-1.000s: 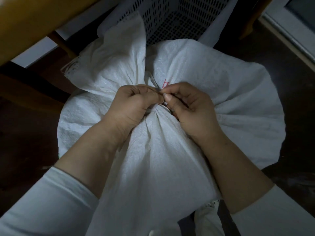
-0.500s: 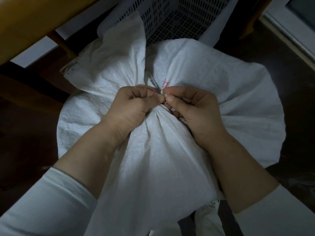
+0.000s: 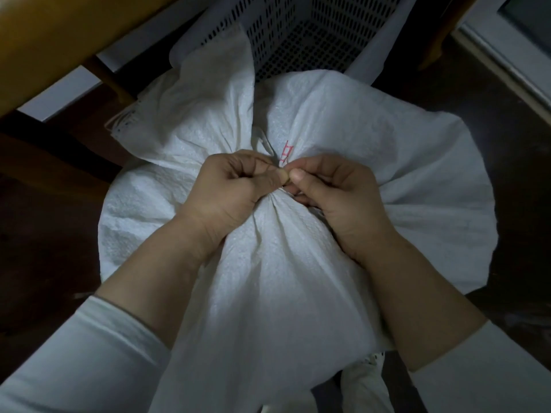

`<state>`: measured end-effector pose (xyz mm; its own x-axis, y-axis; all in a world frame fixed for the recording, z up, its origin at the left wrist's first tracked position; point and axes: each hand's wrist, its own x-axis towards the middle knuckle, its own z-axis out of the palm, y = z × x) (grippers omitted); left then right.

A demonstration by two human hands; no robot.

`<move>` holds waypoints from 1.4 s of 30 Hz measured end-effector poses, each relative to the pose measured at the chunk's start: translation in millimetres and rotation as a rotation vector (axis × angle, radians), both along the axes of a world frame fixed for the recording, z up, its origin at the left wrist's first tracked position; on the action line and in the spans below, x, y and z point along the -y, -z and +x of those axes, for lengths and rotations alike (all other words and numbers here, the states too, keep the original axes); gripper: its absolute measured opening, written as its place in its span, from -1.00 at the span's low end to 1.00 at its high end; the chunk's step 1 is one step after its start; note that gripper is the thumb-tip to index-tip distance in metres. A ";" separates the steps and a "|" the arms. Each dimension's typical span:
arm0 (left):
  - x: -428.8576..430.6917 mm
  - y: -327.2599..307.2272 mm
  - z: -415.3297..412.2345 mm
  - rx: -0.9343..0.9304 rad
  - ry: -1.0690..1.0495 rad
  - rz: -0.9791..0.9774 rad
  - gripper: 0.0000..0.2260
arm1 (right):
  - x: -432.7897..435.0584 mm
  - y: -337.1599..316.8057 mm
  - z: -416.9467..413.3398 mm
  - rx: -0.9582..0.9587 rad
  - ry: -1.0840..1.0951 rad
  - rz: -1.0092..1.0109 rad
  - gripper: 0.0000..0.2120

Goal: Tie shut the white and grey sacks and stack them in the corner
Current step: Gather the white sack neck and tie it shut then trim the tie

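Note:
A full white woven sack [image 3: 351, 138] stands on the dark floor right below me, its mouth gathered into a neck at the centre. The loose top flap [image 3: 205, 108] fans out to the upper left. My left hand [image 3: 235, 186] grips the gathered neck, thumb tip pressed toward the right. My right hand [image 3: 334, 189] is curled against the neck from the right and pinches a thin pale tie [image 3: 264, 143] that loops up above the knuckles. Both thumbs nearly touch. No grey sack is in view.
A white perforated plastic basket [image 3: 298, 34] stands just behind the sack. A wooden furniture edge [image 3: 68, 34] crosses the upper left. A pale frame [image 3: 507, 64] runs along the upper right. Dark floor [image 3: 44, 239] lies on both sides.
My right hand has shifted slightly right and down, with its thumb now facing up beside the left thumb. The left hand has stayed on the neck. The sack has not moved.

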<state>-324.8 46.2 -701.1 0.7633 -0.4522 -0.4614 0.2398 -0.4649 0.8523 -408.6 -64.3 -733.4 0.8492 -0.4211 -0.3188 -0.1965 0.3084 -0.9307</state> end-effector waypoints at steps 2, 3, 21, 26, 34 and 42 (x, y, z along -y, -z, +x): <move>-1.6 1.7 -0.8 0.024 0.007 -0.001 -0.93 | -3.0 0.2 0.1 -0.001 0.009 -0.101 -0.81; -2.5 3.1 -1.9 0.042 0.013 -0.003 -0.92 | -4.2 0.5 0.2 0.003 0.010 -0.137 -0.80; -11.6 13.1 -6.1 0.182 0.137 -0.026 -0.87 | -8.5 2.9 -3.9 -0.006 -0.005 -0.268 -0.91; -14.4 14.4 -12.1 0.262 0.120 -0.026 -0.82 | -12.2 1.8 -4.6 0.016 0.019 -0.394 -0.90; -37.6 5.7 -21.6 0.511 0.108 -0.057 -0.79 | -13.0 -1.1 -5.9 0.004 0.009 -0.276 -0.81; -31.2 5.2 -28.9 0.535 0.001 -0.014 -0.83 | -11.3 -1.9 -5.5 0.014 0.004 -0.235 -0.86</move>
<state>-353.7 77.4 -706.3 0.8898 -0.4564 -0.0022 -0.2300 -0.4527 0.8615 -414.1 -53.0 -731.6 0.8509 -0.4860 -0.1995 -0.1818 0.0838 -0.9798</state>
